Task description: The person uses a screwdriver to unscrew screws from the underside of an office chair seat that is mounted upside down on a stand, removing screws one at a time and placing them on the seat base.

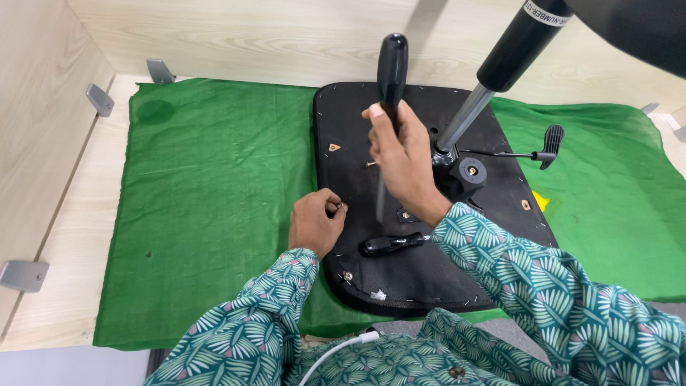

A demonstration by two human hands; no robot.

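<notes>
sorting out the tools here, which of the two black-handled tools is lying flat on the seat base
The short black-handled tool nearest the person, lying sideways on the black seat base. The other, a long screwdriver, stands upright, gripped by the right hand.

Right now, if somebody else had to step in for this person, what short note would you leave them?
Right hand grips a black-handled screwdriver upright over the upturned black seat base.
Left hand pinches a small screw at the base's left edge.
A second black-handled tool lies on the base; the gas-lift column and lever are mounted.
Done: some screws look seated.
Left: the pinched screw is not driven.
</notes>
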